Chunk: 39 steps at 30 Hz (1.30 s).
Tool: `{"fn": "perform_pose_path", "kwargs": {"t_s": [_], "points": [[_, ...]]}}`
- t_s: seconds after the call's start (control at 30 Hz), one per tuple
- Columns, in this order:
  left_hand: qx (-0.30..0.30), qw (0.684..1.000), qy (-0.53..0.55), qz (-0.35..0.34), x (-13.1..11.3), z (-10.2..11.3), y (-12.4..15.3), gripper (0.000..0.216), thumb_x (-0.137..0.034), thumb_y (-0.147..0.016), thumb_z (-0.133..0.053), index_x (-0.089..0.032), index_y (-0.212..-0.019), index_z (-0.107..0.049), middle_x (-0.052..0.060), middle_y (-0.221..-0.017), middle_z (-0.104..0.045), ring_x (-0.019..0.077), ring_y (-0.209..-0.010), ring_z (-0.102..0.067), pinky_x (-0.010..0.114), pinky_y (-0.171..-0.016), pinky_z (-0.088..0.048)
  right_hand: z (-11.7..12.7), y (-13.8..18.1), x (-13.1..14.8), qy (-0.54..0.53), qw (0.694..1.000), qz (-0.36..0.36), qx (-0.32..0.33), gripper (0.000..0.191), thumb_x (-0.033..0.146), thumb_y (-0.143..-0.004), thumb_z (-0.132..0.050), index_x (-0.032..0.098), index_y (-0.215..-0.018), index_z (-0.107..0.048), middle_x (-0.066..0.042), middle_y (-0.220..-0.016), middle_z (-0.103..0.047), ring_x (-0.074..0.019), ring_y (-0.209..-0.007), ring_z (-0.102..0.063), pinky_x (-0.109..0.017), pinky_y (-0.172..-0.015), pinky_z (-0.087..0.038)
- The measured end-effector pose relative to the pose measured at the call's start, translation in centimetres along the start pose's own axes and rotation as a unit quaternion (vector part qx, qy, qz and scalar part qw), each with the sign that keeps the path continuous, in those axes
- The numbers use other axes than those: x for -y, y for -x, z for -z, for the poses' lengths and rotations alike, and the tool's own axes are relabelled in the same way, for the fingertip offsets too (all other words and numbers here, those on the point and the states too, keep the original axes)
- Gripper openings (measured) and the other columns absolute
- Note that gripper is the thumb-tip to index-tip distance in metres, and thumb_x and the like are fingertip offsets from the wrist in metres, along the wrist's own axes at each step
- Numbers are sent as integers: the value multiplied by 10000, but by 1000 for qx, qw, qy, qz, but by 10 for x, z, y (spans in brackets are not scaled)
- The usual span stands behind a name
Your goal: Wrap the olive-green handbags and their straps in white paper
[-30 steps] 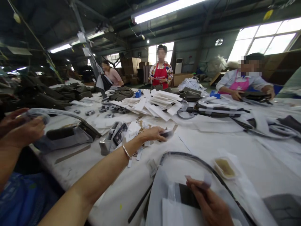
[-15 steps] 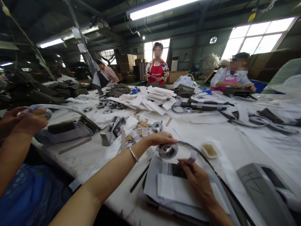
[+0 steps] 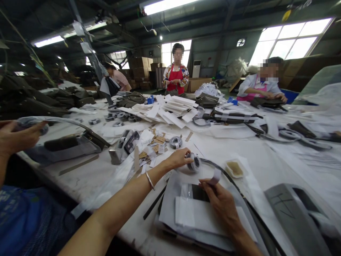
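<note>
My left hand [image 3: 181, 158], with a bangle at the wrist, is closed on the near side of a coiled bag strap [image 3: 196, 164] in clear wrapping. From the coil the dark strap arcs right and down along the edge of a wrapped bag [image 3: 170, 193]. Between the thumb and fingers of my right hand [image 3: 222, 201] is a short pale strip [image 3: 215, 176], its free end curling up. That hand is over the bag, on which lie white sheets [image 3: 191, 211] and a clear film piece. The bag's right side is partly hidden by my right forearm.
At left, a co-worker's hand [image 3: 23, 137] holds another coiled strap above a wrapped bag [image 3: 66, 147]. A tape dispenser [image 3: 117, 153], paper scraps, a loose coil [image 3: 176, 142] and a small dish [image 3: 234, 168] lie around. A grey bag piece [image 3: 282, 209] is at right. Two people stand across the table.
The coil in my left hand has turned from lying nearly flat to more upright, and my fingers have shifted onto its left side. My right hand keeps the strip. The view has shifted slightly.
</note>
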State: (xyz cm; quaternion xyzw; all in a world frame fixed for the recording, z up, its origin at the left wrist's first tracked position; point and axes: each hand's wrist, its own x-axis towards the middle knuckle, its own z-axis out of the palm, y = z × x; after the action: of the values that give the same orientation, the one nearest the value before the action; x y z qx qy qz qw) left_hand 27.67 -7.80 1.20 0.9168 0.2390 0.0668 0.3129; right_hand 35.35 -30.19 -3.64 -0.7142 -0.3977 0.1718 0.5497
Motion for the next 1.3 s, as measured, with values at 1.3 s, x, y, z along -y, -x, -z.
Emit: {"fn": "perform_pose_path", "kwargs": {"t_s": [1.3], "points": [[-34, 995, -90, 16, 26, -38, -21, 243, -281, -844, -613, -184, -1062, -656, 92, -1094, -676, 249, -1087, -611, 333, -933, -487, 1, -47, 63, 30, 999, -35, -18, 322, 474, -699, -765, 196, -857, -730, -65, -791, -727, -227, -714, -675, -325, -635, -553]]}}
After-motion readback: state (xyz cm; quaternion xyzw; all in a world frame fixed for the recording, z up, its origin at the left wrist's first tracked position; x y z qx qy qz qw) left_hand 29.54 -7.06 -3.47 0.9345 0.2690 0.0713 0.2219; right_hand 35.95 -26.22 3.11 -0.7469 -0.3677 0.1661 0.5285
